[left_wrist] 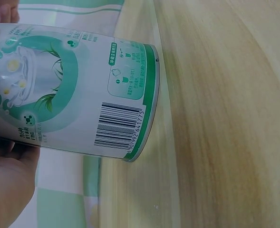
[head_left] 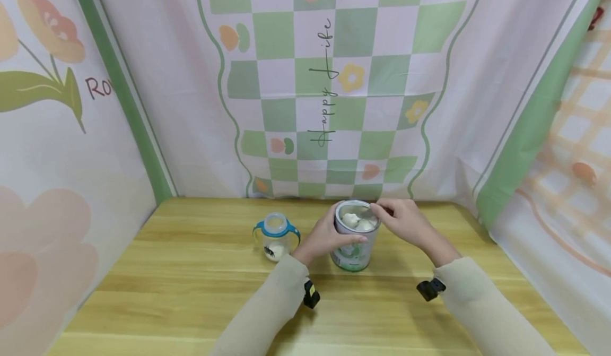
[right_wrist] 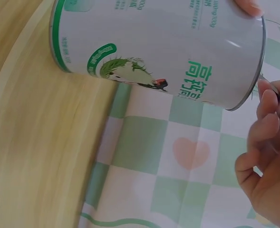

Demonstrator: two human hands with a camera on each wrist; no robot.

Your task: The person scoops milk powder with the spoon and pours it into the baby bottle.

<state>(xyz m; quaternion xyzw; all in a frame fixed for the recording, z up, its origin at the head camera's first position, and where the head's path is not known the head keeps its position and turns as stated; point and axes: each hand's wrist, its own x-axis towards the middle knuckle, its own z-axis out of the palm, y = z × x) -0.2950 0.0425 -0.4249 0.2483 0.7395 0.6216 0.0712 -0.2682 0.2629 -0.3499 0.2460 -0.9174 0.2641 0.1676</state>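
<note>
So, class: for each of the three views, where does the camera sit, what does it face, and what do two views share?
Head: worn high, faces down at table, tin, bottle; both sleeves, left hand, right hand show.
Left wrist: beside tin's barcode side; palm shows.
Right wrist: beside tin's other side; fingers at rim.
All views share the tin.

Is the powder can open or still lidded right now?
Open. The head view shows no lid on the powder can, with pale powder visible inside; the left hand grips its side and the right hand is at the rim.
</note>
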